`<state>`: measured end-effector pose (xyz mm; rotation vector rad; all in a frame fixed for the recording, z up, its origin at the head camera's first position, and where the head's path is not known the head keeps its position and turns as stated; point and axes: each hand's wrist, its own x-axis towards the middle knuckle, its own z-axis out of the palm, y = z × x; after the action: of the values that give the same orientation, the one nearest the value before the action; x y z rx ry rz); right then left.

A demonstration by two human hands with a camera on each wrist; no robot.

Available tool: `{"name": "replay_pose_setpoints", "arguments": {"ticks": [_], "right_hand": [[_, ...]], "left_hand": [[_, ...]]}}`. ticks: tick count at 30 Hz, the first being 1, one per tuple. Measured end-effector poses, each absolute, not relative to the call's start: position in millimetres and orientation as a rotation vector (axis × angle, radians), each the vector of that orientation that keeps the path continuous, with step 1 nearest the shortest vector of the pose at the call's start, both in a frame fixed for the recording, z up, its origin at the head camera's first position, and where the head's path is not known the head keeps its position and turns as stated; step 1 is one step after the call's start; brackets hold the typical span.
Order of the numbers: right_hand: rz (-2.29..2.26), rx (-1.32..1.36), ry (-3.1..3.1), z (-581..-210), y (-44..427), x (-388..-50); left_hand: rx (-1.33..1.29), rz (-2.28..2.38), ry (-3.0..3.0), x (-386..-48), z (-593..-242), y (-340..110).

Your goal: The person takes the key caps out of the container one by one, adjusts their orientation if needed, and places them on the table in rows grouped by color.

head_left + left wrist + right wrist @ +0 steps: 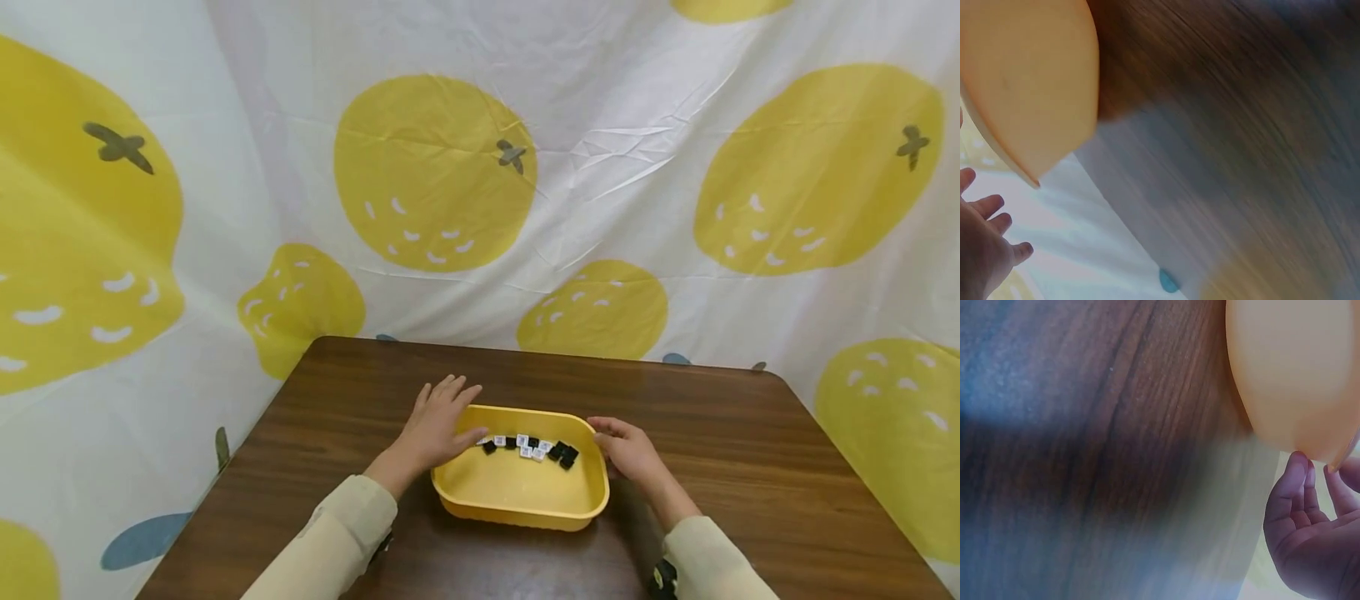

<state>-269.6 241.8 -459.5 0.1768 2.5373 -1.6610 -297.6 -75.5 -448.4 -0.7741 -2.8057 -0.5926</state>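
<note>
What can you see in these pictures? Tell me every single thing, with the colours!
tub: one, yellow, on the table
small pieces, white: about six, dark marks on top, inside the tub
small pieces, black: about six, some bunched, inside the tub
table: one, brown wood grain, under the tub
cloth: white, behind and beside the table
printed fruits: eight, some cut off, yellow, on the cloth
leaf shapes: a few, bluish or green, on the cloth
left hand: one, at the tub's left end
right hand: one, at the tub's right rim
sleeves: two, cream, on the arms
wrist pieces: two, black, by the sleeves
</note>
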Motion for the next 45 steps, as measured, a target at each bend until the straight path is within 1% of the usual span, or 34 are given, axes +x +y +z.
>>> {"name": "replay_pose_setpoints", "arguments": {"ticks": [11,34,41,45], "right_hand": [[-1.653,0.184,2.524,-456.0,239.4,-264.7],[-1.748,0.217,2.531,-457.4,234.4,-261.5],[-1.765,0.242,2.524,-459.4,234.1,-259.4],[-1.76,0.239,2.532,-461.5,233.6,-259.1]], "left_hand": [[-0.829,-0.521,-2.809,-294.4,-450.4,-61.5],[-0.78,-0.38,-2.907,-296.1,-459.7,-60.5],[-0.78,-0.307,-2.946,-300.4,-465.4,-51.0],[-0.829,-0.266,-2.912,-297.6,-462.2,-41.7]]}}
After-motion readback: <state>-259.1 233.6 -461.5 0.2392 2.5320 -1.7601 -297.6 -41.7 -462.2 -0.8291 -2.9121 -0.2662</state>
